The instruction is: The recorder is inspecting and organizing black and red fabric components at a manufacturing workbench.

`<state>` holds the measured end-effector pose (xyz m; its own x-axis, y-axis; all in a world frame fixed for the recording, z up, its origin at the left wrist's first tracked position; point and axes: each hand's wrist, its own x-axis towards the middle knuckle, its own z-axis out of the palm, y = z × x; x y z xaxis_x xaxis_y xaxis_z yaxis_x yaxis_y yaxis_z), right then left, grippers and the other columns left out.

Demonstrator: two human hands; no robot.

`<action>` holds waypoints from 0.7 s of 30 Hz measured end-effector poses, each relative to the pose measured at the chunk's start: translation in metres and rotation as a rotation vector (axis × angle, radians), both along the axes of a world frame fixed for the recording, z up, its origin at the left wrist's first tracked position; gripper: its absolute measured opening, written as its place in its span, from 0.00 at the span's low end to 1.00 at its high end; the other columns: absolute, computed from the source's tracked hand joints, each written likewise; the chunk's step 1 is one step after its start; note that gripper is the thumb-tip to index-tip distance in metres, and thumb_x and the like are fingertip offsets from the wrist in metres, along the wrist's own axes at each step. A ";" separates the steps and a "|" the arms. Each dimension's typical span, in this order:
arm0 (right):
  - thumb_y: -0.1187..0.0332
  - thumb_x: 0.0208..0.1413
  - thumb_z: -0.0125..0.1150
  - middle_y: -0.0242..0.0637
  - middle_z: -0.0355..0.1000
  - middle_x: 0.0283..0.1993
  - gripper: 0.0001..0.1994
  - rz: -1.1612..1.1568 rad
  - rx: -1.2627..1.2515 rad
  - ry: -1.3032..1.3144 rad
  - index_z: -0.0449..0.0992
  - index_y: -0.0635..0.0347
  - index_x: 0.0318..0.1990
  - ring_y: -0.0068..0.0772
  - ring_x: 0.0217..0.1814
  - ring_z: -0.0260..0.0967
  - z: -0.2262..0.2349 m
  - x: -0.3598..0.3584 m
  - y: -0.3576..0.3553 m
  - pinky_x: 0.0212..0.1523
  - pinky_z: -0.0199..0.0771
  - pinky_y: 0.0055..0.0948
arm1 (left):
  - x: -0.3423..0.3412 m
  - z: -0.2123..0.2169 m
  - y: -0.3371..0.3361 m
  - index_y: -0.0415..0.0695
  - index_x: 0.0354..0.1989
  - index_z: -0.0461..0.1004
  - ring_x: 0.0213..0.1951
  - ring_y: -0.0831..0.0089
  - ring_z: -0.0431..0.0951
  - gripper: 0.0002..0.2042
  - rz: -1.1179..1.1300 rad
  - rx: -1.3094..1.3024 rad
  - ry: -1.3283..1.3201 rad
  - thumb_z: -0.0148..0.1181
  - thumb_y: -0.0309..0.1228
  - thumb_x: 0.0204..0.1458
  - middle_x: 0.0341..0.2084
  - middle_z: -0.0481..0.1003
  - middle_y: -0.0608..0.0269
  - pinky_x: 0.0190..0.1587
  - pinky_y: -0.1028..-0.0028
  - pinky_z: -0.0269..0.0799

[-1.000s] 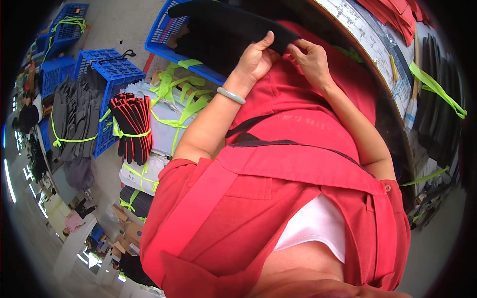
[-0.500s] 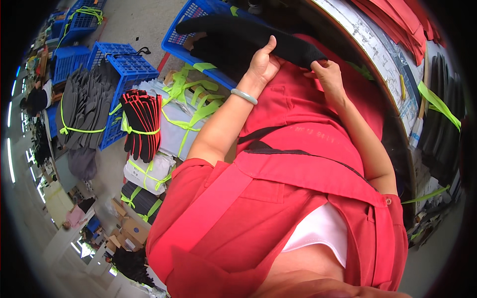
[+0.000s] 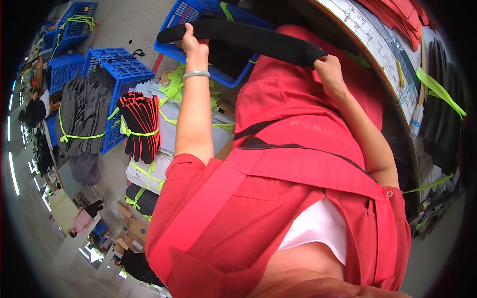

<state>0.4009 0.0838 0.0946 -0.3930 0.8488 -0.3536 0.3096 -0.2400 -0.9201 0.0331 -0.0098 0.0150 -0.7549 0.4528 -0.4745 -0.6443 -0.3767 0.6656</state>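
Grey floor (image 3: pixel 124 27); two hands (image 3: pixel 329 72) gripping one black strip (image 3: pixel 253 40).

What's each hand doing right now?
Left hand: holding the long black piece near its left end, thumb showing.
Right hand: closed, holding its other end.

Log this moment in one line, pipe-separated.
left hand: holds black strip near one end | right hand: holds strip's other end | strip: spans between hands | blue crate: partly behind strip in view
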 end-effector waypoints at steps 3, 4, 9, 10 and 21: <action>0.75 0.48 0.57 0.26 0.74 0.31 0.13 0.009 -0.060 0.138 0.79 0.65 0.43 0.14 0.33 0.66 0.025 -0.004 -0.010 0.37 0.66 0.16 | -0.003 -0.007 0.000 0.46 0.44 0.70 0.37 0.58 0.80 0.11 -0.009 0.010 -0.120 0.58 0.35 0.57 0.37 0.76 0.57 0.34 0.58 0.82; 0.75 0.49 0.59 0.26 0.75 0.34 0.13 0.040 -0.042 0.163 0.79 0.66 0.43 0.14 0.34 0.67 0.032 -0.005 -0.013 0.38 0.67 0.16 | -0.009 -0.012 -0.003 0.46 0.44 0.70 0.37 0.58 0.80 0.11 -0.009 0.003 -0.124 0.58 0.35 0.57 0.37 0.76 0.57 0.34 0.58 0.82; 0.72 0.51 0.61 0.25 0.74 0.41 0.10 0.146 0.061 0.168 0.79 0.69 0.38 0.16 0.36 0.67 0.041 0.004 -0.020 0.41 0.67 0.17 | -0.020 -0.021 0.002 0.43 0.43 0.71 0.34 0.60 0.80 0.10 -0.046 -0.003 -0.132 0.58 0.33 0.57 0.35 0.77 0.57 0.35 0.60 0.82; 0.72 0.51 0.61 0.25 0.74 0.41 0.10 0.147 0.061 0.163 0.79 0.69 0.38 0.16 0.36 0.67 0.037 0.005 -0.020 0.41 0.67 0.17 | -0.012 -0.022 0.006 0.43 0.43 0.71 0.35 0.59 0.80 0.10 0.010 -0.027 -0.120 0.59 0.33 0.56 0.35 0.77 0.56 0.35 0.60 0.82; 0.69 0.52 0.57 0.31 0.73 0.25 0.10 0.062 -0.037 -0.101 0.78 0.69 0.32 0.17 0.22 0.63 0.019 0.002 0.001 0.27 0.66 0.22 | 0.204 0.068 0.014 0.34 0.41 0.75 0.39 0.64 0.80 0.10 -0.748 0.187 0.026 0.63 0.23 0.51 0.37 0.78 0.55 0.45 0.65 0.78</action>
<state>0.4024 0.0850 0.1138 -0.4054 0.8095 -0.4247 0.4158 -0.2504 -0.8743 0.2371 0.0042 0.0832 -0.2258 0.9180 -0.3259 -0.7568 0.0454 0.6520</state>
